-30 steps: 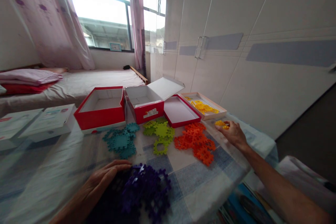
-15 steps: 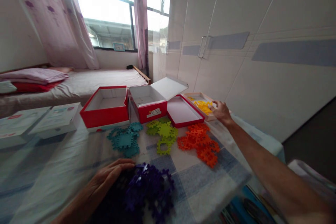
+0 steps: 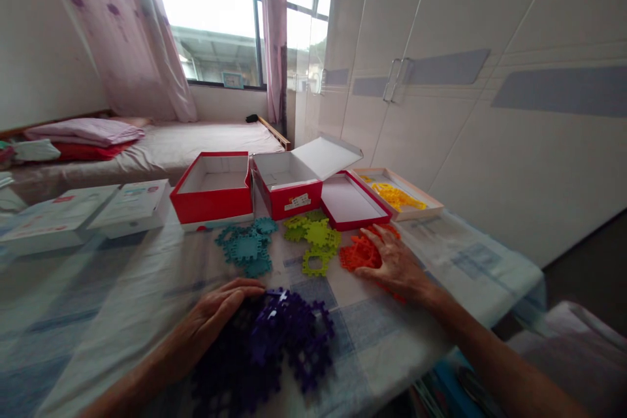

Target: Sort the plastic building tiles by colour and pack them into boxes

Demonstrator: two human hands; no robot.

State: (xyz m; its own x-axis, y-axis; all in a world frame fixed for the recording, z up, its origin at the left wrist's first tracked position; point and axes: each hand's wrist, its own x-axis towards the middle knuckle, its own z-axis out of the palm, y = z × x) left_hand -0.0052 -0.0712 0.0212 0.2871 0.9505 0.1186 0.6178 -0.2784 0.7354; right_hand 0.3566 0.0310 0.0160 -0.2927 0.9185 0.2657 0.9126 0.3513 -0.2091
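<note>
My right hand (image 3: 392,262) lies over the pile of orange interlocking plastic pieces (image 3: 356,255), fingers spread and covering much of it. On the near left, my left hand (image 3: 228,297) rests with fingers stretched out beside a heap of dark purple interlocking pieces (image 3: 294,333), its fingertips at the heap's edge. Teal pieces (image 3: 247,247) and lime green pieces (image 3: 318,235) lie in separate piles beyond the hands. Yellow pieces (image 3: 396,196) sit inside a shallow pale tray (image 3: 421,210) at the back right.
Two red boxes, one on the left (image 3: 215,204) and one in the middle with a raised white flap (image 3: 298,199), stand behind the piles. A shallow red lid (image 3: 360,219) is beside them. White boxes (image 3: 134,206) lie at left. The cloth-covered table (image 3: 362,346) ends at the right.
My right hand has moved from the yellow pieces in the tray back toward me, onto the orange pile. My left hand stays by the purple heap. The view has shifted slightly.
</note>
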